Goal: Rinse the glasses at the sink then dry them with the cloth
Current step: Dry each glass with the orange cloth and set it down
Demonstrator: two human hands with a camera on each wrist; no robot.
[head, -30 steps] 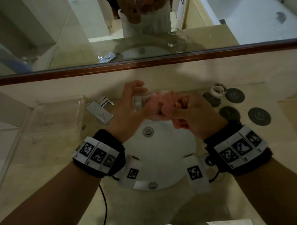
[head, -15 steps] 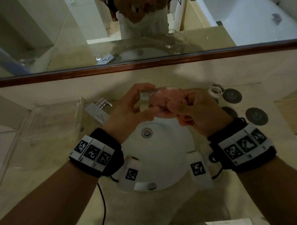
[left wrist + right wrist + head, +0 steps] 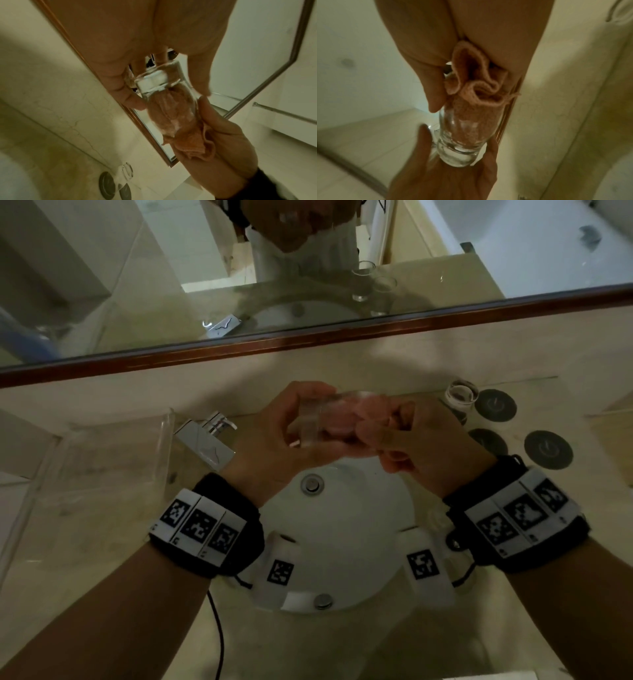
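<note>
Above the white sink [image 3: 363, 542], my left hand [image 3: 284, 440] grips the thick base of a clear glass [image 3: 313, 422] lying sideways. A pink cloth [image 3: 342, 419] is stuffed inside it. My right hand [image 3: 418, 440] grips the bunched end of the cloth at the glass mouth. In the left wrist view the glass [image 3: 164, 94] shows the cloth [image 3: 173, 121] filling it. The right wrist view has the cloth [image 3: 476, 86] folded between my fingers and running into the glass [image 3: 462, 142]. A second glass [image 3: 460, 397] stands on the counter at the right.
A chrome tap [image 3: 209, 440] sits left of the sink, beside a clear acrylic tray [image 3: 102, 474]. Dark round coasters [image 3: 548, 449] lie on the counter at the right. A wood-framed mirror [image 3: 308, 337] runs along the back wall.
Both hands have risen slightly with the glass, and the glass has turned a little in my left hand while the cloth stays inside.
</note>
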